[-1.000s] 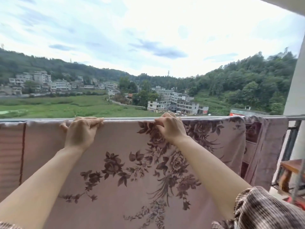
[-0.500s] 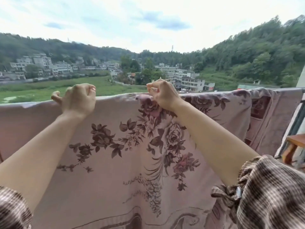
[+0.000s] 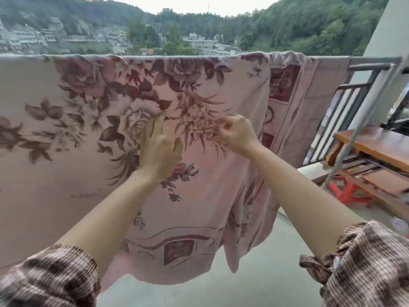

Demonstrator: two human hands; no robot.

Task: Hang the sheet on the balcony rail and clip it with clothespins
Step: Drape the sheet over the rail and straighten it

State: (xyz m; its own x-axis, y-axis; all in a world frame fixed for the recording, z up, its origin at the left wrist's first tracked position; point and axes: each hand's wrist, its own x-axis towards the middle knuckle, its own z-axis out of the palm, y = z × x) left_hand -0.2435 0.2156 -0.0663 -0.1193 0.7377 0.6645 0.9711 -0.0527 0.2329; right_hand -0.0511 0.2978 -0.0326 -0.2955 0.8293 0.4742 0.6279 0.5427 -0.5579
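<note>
Left hand [image 3: 159,151]: fingers [image 3: 155,127] straight, close together, pressed flat on the sheet [image 3: 66,173]. Right hand [image 3: 238,135]: fingers [image 3: 223,127] curled, pinching a bit of cloth just beside it. Sheet was draped over the balcony rail [image 3: 374,60], hem hanging loose. Wooden bench [image 3: 376,147] stood to the right.
</note>
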